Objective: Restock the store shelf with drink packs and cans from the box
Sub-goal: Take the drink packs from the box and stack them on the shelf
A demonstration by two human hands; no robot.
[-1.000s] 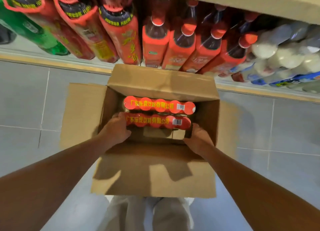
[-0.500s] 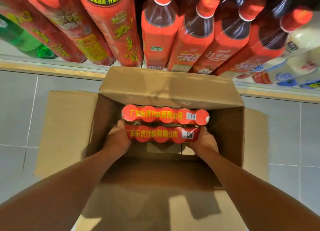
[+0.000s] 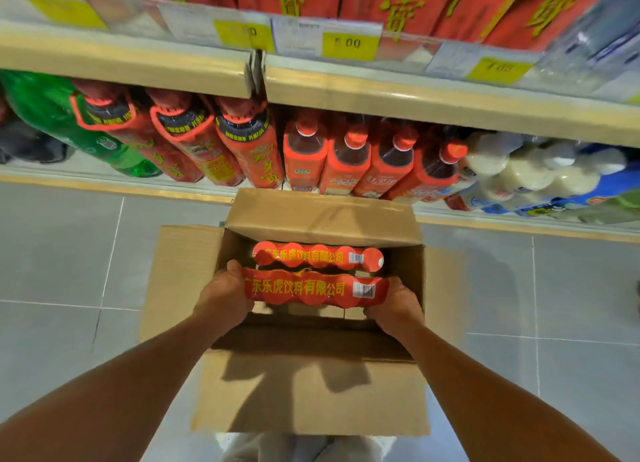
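Drink pack [image 3: 313, 290] is clamped endwise between left hand [image 3: 225, 293] and right hand [image 3: 393, 305]; shrink-wrap slippage could drop it into box [image 3: 311, 392].

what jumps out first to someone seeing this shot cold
Two bare hands, the left hand and right hand, clasp the ends of a red drink pack over the open cardboard box on the floor. A second red pack lies behind it, and red-labelled bottles crowd the bottom shelf beyond.
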